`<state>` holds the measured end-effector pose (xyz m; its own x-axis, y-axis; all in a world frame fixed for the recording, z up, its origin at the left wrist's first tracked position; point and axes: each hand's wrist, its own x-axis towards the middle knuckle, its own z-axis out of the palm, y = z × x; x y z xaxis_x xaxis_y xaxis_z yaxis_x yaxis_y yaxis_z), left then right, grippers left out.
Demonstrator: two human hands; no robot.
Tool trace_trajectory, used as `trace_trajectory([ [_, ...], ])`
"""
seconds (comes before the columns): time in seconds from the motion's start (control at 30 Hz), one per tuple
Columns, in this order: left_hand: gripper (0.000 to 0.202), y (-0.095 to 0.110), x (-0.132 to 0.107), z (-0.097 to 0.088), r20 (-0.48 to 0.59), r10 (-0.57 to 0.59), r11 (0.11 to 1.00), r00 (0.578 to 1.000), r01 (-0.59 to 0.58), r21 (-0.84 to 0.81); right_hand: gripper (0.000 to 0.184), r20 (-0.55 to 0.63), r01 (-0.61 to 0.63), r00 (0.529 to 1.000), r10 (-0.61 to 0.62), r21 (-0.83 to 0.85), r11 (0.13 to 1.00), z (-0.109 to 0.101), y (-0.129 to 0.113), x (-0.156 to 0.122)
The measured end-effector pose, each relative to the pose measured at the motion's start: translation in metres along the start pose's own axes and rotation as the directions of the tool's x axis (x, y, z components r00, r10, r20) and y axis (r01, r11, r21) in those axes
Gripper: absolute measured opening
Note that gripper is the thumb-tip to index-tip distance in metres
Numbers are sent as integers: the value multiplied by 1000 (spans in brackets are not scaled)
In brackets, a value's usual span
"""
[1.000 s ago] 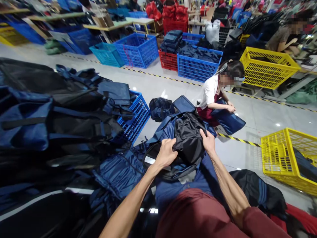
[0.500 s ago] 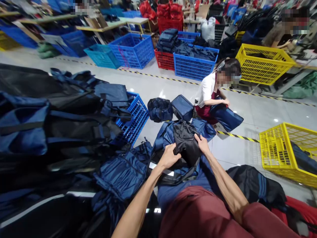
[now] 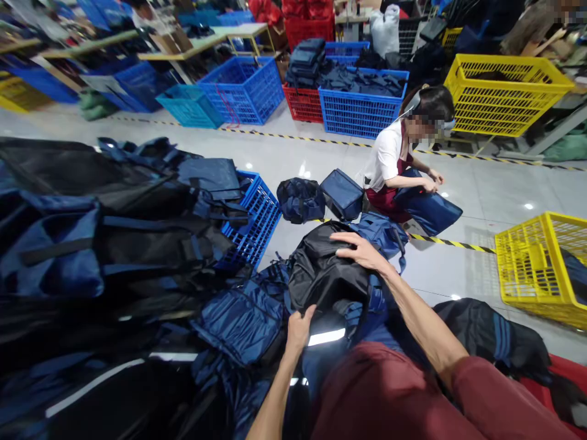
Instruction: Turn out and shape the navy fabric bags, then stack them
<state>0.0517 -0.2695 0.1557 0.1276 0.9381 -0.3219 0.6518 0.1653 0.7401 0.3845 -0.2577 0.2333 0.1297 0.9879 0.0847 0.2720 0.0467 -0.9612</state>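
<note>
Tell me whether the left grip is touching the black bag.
Touching. The head view shows the left grip closed on the near edge of the black bag, thumb against its fabric.

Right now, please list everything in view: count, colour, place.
black bag: 1, black, centre
heaped bags: many, navy and black, left
floor bags: 2+, navy, ahead
striped bag: 1, black, right
yellow crates: 2+, yellow, right
blue crates: 3+, blue, back and left
red crate: 1+, red, back
teal crate: 1, teal, back left
co-worker: 1, white top, ahead
others: uncounted, blurred, back
left hand: 1, bare, black bag's edge
right hand: 1, bare, on black bag
</note>
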Motion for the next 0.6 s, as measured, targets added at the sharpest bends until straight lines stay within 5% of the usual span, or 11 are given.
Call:
trace_trajectory([
  [0.13,68,-2,8,20,68,46,999,997,-44,-24,70,-331,-73,937,114,133,988,-12,16,-36],
  [0.27,68,-5,11,19,97,51,999,994,-51,-3,60,-456,-89,889,34,-101,991,-2,8,-74],
  [0.37,68,-10,7,25,110,48,998,993,-51,25,82,-565,-323,807,171,-181,929,1,21,-79],
  [0.47,70,-13,0,37,121,44,998,992,-49,43,114,-475,-576,719,507,1,817,-10,56,-64],
  [0.6,76,-11,-5,43,108,50,997,993,-56,51,93,-296,-622,748,594,2,783,-21,90,-36],
])
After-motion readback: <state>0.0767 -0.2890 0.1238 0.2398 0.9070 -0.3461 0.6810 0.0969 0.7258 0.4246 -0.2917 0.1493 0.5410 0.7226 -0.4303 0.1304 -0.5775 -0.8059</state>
